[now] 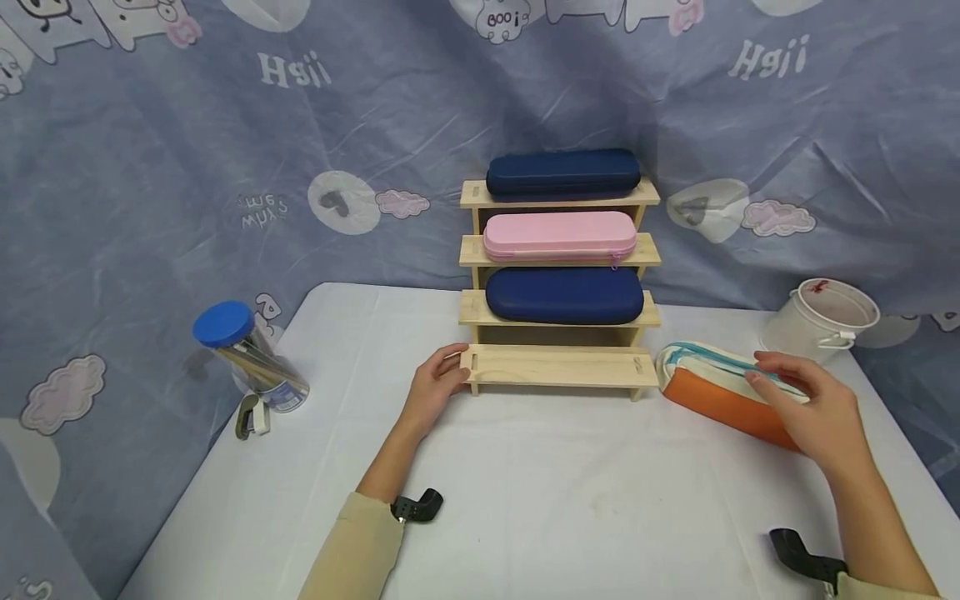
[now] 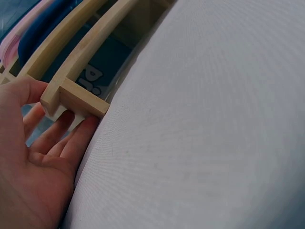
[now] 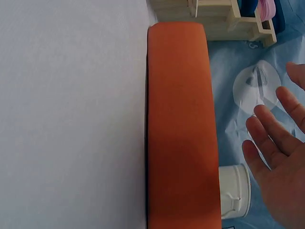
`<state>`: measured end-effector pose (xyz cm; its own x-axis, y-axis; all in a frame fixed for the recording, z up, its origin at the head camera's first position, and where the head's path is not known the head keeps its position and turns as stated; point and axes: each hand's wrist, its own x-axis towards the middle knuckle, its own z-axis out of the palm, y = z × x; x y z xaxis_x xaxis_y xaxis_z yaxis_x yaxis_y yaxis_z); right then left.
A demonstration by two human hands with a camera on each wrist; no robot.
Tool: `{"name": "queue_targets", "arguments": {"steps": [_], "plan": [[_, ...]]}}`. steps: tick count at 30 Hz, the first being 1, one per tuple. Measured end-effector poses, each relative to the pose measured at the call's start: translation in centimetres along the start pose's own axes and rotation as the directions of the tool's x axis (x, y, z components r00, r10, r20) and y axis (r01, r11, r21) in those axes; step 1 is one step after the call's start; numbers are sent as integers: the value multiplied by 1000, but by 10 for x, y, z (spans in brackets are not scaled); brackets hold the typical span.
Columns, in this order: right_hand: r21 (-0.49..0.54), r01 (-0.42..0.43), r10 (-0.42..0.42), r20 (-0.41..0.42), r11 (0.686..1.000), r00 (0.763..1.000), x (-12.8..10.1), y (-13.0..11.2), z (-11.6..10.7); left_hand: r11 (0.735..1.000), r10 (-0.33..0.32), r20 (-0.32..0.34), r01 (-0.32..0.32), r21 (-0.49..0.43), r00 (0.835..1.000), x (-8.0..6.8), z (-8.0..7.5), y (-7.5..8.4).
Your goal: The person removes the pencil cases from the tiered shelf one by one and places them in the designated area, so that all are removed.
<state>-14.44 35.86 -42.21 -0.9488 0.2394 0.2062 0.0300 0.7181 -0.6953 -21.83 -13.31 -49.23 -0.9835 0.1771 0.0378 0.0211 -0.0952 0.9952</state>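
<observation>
Overall: a white desk (image 1: 570, 492) is seen before a blue backdrop (image 1: 150, 167).
Writing: "Hgii" and "BOO" are printed on the backdrop.
Left hand (image 1: 437, 385): the left end of the wooden rack (image 1: 558, 367) is held at its lowest step, fingers curled under the corner.
Right hand (image 1: 810, 408): fingers are kept straight and apart over the orange pouch (image 1: 723, 400).
Orange pouch: laid on the desk just right of the rack.
Shelves: two navy cases (image 1: 564, 294) and a pink case (image 1: 558, 236) are stored.
</observation>
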Motion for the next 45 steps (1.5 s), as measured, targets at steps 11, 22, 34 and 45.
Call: {"name": "queue_targets", "arguments": {"steps": [11, 22, 34, 45], "plan": [[114, 185, -187, 2, 976, 982, 12, -23, 18, 1000, -7, 16, 6, 21, 1000, -7, 2, 13], [108, 203, -215, 108, 973, 971, 26, -43, 32, 999, 34, -39, -34, 15, 999, 4, -1, -13], [169, 240, -262, 121, 956, 958, 33, -66, 46, 999, 39, -59, -37, 32, 998, 5, -3, -16], [220, 280, -307, 98, 934, 947, 41, -80, 54, 999, 46, -51, -45, 27, 998, 4, -1, -16]]}}
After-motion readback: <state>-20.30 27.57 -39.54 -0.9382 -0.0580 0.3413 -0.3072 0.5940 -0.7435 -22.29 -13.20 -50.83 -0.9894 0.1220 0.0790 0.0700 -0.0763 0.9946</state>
